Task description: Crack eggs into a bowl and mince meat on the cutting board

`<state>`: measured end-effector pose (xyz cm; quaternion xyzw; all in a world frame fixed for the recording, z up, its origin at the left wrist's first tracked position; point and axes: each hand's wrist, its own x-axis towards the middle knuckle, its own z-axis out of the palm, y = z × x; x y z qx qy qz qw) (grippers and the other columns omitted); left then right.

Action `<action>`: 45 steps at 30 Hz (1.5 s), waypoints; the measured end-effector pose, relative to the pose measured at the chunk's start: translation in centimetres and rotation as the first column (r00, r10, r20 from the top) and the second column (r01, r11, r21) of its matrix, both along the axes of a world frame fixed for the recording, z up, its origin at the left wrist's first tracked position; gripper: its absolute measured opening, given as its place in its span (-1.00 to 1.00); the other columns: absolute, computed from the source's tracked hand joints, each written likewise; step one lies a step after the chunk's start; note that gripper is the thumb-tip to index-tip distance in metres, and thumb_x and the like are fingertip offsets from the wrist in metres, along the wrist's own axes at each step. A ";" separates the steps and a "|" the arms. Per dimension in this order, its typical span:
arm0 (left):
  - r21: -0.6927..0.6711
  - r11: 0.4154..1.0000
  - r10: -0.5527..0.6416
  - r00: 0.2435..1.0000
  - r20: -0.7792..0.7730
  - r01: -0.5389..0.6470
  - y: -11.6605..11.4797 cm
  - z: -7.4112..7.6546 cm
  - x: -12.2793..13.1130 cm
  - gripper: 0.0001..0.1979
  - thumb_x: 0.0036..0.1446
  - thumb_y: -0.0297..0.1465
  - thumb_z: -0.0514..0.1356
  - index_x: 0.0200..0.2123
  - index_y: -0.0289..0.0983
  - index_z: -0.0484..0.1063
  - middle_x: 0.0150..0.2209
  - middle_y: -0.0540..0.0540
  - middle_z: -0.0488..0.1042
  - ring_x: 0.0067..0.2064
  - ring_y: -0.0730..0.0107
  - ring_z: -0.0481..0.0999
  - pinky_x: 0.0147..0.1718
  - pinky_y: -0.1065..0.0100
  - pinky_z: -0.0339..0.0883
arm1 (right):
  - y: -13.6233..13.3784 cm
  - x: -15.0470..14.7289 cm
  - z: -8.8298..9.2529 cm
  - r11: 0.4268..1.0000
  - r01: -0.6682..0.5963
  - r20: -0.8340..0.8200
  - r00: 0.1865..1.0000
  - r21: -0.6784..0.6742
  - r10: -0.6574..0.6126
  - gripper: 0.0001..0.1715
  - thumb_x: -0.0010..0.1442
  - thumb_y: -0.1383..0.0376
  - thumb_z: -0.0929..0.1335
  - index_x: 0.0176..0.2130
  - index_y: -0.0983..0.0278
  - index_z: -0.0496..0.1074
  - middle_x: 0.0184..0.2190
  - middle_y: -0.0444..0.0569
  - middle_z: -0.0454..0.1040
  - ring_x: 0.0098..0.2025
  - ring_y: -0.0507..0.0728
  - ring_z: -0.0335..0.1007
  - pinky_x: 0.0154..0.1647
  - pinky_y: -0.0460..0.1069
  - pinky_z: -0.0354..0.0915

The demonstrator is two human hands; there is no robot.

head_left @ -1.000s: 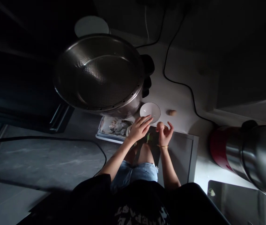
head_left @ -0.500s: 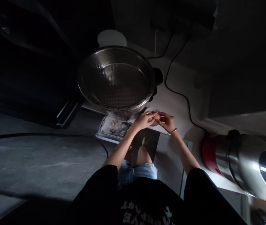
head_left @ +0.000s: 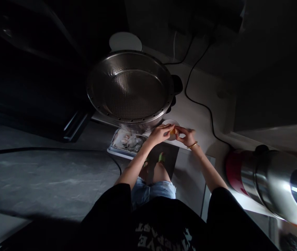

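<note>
I see the left hand (head_left: 159, 135) and right hand (head_left: 188, 138) pinching an egg (head_left: 173, 131) (orange showing) over a bowl (head_left: 167, 121). Fingers (head_left: 165, 129) curl nearly closed.

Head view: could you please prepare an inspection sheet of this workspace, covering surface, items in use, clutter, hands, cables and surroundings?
Surface: pale countertop, dimly lit
Items in use: egg, apparently cracked, orange showing; pale bowl, partly hidden
Clutter: large metal pot close to the bowl; open container, contents indistinct
Hands: left hand and right hand both hold the egg
Cables: black cable curves across the countertop; another dark cable at left
Surroundings: red-and-metal appliance at right
</note>
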<state>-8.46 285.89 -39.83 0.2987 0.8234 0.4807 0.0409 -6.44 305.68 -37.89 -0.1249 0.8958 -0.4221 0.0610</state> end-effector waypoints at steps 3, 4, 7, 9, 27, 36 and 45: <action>-0.029 0.999 -0.030 1.000 0.005 0.030 -0.5 0.0 0.0 -0.61 0.21 -0.47 0.01 0.11 -0.24 0.24 0.11 -0.10 0.34 0.13 0.43 0.32 0.12 0.31 0.25 | 0.7 -0.3 0.0 0.991 -0.079 -0.024 0.996 0.107 0.082 -0.62 0.09 0.25 0.33 -0.06 0.23 0.43 -0.07 -0.01 0.49 -0.15 0.11 0.47 -0.09 0.04 0.40; -0.042 0.999 -0.028 1.000 0.003 0.028 -0.6 0.1 0.1 -0.62 0.23 -0.46 0.00 0.11 -0.24 0.25 0.12 -0.11 0.33 0.13 0.42 0.32 0.12 0.30 0.25 | 0.9 -0.4 0.0 0.984 -0.101 -0.036 0.994 0.144 0.107 -0.63 0.11 0.25 0.32 -0.06 0.22 0.44 -0.04 -0.02 0.47 -0.10 0.11 0.45 -0.06 0.04 0.39; -0.066 0.998 0.000 1.000 -0.022 -0.002 -0.7 0.9 0.4 -0.63 0.25 -0.45 -0.04 0.12 -0.27 0.24 0.12 -0.16 0.32 0.14 0.39 0.31 0.11 0.29 0.26 | 1.0 -0.5 0.3 0.964 -0.137 -0.097 0.982 0.229 0.163 -0.67 0.17 0.25 0.29 -0.05 0.19 0.43 0.02 -0.03 0.42 -0.03 0.11 0.41 -0.02 0.05 0.37; -0.079 0.997 0.020 0.999 -0.047 -0.023 -0.8 1.9 0.6 -0.61 0.26 -0.46 -0.05 0.15 -0.25 0.20 0.13 -0.16 0.31 0.14 0.38 0.30 0.11 0.28 0.25 | 0.9 -0.4 0.8 0.957 -0.137 -0.152 0.972 0.256 0.180 -0.67 0.20 0.26 0.27 -0.03 0.18 0.42 0.04 -0.02 0.41 -0.02 0.11 0.40 -0.02 0.05 0.36; -0.014 0.941 0.339 0.934 0.118 -0.339 -1.9 0.5 5.8 -0.51 0.20 -0.45 0.01 0.20 -0.20 0.03 0.06 -0.20 0.28 0.12 0.31 0.28 0.09 0.25 0.24 | -4.7 3.3 -1.3 0.988 0.016 -0.327 0.945 0.155 0.036 -0.64 0.21 0.29 0.28 0.02 0.20 0.37 -0.03 0.09 0.42 0.03 0.19 0.33 0.02 0.16 0.31; -0.307 0.708 0.676 0.736 0.034 -0.636 -10.6 -2.6 12.3 -0.55 0.17 -0.45 0.04 0.15 -0.19 0.18 0.07 -0.24 0.26 0.10 0.20 0.29 0.07 0.14 0.20 | -15.6 5.5 -4.0 0.926 -0.363 -0.067 0.927 0.102 0.370 -0.45 0.18 0.35 0.23 0.17 0.24 0.18 0.18 0.08 0.21 0.21 0.18 0.11 0.15 0.15 0.19; -0.674 0.682 0.584 0.767 0.267 -0.285 -8.8 -5.1 12.6 -0.68 0.09 -0.41 0.12 -0.05 -0.28 0.39 -0.06 -0.26 0.45 0.03 0.09 0.38 0.03 0.08 0.18 | -7.2 6.0 -3.9 0.936 0.348 -0.324 0.892 0.045 -0.316 -0.59 0.15 0.40 0.17 0.01 0.26 0.30 -0.05 0.09 0.38 0.05 0.17 0.27 0.06 0.17 0.21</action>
